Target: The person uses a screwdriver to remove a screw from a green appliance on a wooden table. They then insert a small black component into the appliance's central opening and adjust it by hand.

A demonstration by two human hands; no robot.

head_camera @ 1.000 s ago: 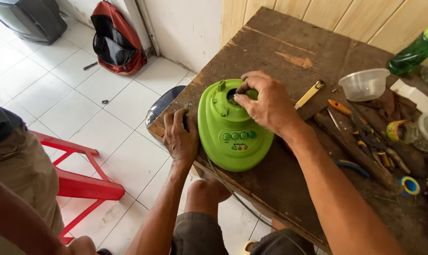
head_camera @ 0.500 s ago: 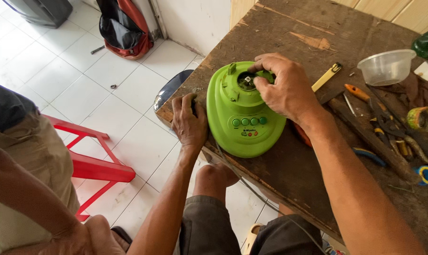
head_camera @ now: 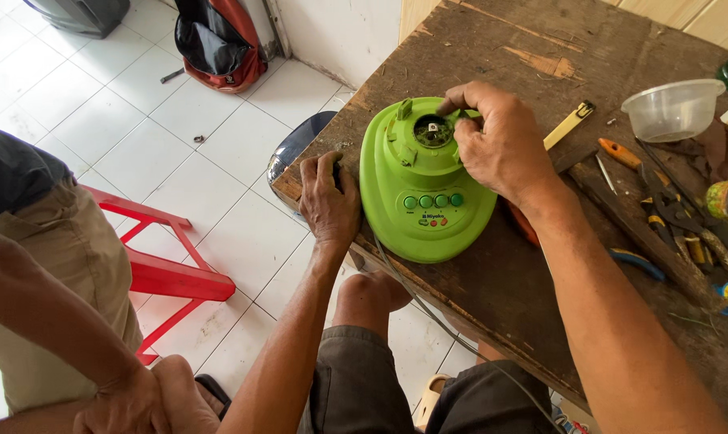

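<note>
Nearest to me, my left hand lies flat at the near edge of the wooden surface, fingers together and pressed down just beside the green blender base, holding nothing; I judge it is bracing there to keep things from shifting. The blender base sits upright near that edge, its row of round buttons facing me and its cord trailing off the edge toward my knees. Beyond it, my right hand rests over the top collar, fingers bent and closed on the rim beside the open drive socket. I take this as working at the coupling on top; the next move calls for a firm pinch and a steady base. Farther off lie a clear plastic bowl and scattered hand tools.
</note>
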